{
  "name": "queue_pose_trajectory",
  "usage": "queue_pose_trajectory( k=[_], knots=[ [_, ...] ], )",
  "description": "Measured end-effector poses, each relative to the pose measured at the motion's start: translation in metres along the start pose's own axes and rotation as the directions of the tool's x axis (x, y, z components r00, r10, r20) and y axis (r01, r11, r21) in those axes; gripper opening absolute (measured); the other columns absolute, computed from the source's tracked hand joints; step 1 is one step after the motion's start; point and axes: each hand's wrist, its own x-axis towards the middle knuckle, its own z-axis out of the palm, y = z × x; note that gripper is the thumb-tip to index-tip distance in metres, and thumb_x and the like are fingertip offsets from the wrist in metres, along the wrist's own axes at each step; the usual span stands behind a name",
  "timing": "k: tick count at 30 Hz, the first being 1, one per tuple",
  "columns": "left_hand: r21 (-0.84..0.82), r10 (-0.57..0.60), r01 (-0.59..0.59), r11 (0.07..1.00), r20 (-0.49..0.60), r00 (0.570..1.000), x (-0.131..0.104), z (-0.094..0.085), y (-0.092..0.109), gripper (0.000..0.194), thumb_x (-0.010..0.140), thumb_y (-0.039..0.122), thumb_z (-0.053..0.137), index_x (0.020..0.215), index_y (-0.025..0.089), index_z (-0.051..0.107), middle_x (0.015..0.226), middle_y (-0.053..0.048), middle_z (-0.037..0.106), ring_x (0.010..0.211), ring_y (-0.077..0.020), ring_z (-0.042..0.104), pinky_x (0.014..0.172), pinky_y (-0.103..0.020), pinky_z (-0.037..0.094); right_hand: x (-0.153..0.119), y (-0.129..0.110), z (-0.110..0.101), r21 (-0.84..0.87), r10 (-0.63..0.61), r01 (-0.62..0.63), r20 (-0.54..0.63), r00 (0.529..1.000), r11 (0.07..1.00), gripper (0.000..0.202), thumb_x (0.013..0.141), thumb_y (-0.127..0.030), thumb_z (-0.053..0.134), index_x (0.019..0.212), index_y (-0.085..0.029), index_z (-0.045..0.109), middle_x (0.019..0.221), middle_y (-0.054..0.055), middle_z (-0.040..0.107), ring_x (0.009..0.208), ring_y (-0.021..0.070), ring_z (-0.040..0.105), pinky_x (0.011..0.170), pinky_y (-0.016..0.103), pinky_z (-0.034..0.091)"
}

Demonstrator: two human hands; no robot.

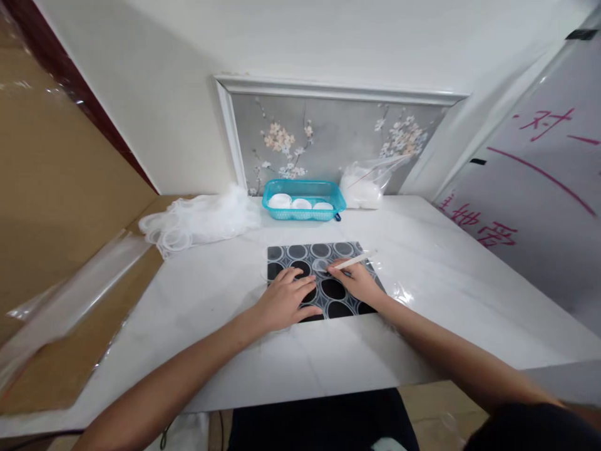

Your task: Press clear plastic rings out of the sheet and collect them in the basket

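Note:
A dark sheet printed with rows of ringed circles (333, 289) lies flat on the white table. Some of its circles are solid black; those in the far row look greyish. My left hand (287, 299) rests palm down on the sheet's left part, fingers spread and nothing in them. Over the right part, my right hand (359, 283) pinches a slim white pen-like tool (353, 260), its rear end pointing up and right. The tool's tip is hidden by the fingers. Just left of those fingertips is a pale, translucent circle (320, 265) on the sheet.
Behind the sheet stands a turquoise plastic basket (304, 215) holding white round pieces. A clear bag of white material (364, 188) leans beside it. White bagged loops (201, 219) lie at the left, near cardboard (61, 369). A whiteboard (539, 188) with red writing borders the right.

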Motion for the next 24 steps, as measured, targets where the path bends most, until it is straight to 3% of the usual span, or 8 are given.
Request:
queue_pose_trajectory(
  k=[2,6,17,21,24],
  knots=[
    [0.056,0.04,-0.042,0.998,0.04,0.998,0.01,0.005,0.01,0.071,0.092,0.065,0.045,0.134,0.01,0.056,0.143,-0.011,0.052,0.135,-0.0341,0.04,0.113,-0.05,0.029,-0.004,0.003,0.001,0.109,0.045,-0.046,0.013,0.999,0.993,0.034,0.093,-0.046,0.05,0.084,-0.022,0.071,0.092,0.006,0.073,0.092,0.0253,0.068,0.084,0.038,0.053],
    [0.104,0.028,-0.041,0.994,0.121,0.992,0.023,0.016,0.02,0.073,0.092,0.067,0.042,0.129,0.006,0.059,0.137,-0.014,0.057,0.136,-0.0342,0.04,0.115,-0.05,0.027,0.0,0.008,0.002,0.115,0.053,-0.053,0.002,0.999,0.992,0.036,0.092,-0.047,0.051,0.082,-0.021,0.073,0.09,0.008,0.074,0.098,0.0275,0.067,0.086,0.04,0.052],
    [0.003,0.006,-0.006,1.0,0.124,0.992,0.02,0.016,0.017,0.071,0.088,0.067,0.051,0.127,0.009,0.061,0.136,-0.015,0.057,0.133,-0.0345,0.045,0.112,-0.053,0.033,-0.002,0.009,0.0,0.09,0.08,-0.078,-0.023,0.997,0.993,0.034,0.093,-0.046,0.051,0.085,-0.022,0.073,0.092,0.006,0.074,0.104,0.0284,0.066,0.092,0.042,0.051],
    [-0.042,0.011,-0.005,0.999,0.142,0.99,0.022,0.014,0.014,0.072,0.084,0.069,0.055,0.127,0.012,0.063,0.136,-0.015,0.057,0.133,-0.036,0.045,0.112,-0.056,0.031,-0.01,0.007,0.004,-0.108,-0.056,0.054,-0.017,0.998,0.993,0.027,0.096,-0.036,0.049,0.093,-0.025,0.074,0.1,0.005,0.075,0.122,0.0296,0.057,0.108,0.051,0.037],
    [-0.062,0.029,-0.018,0.998,0.173,0.985,0.025,0.008,0.014,0.078,0.08,0.075,0.055,0.125,0.012,0.064,0.134,-0.015,0.059,0.131,-0.0372,0.045,0.115,-0.058,0.026,-0.003,0.003,-0.002,-0.314,-0.233,0.26,0.12,0.965,0.913,0.026,0.095,-0.024,0.048,0.097,-0.03,0.073,0.104,0.002,0.074,0.129,0.0283,0.05,0.118,0.056,0.015]
  ],
)
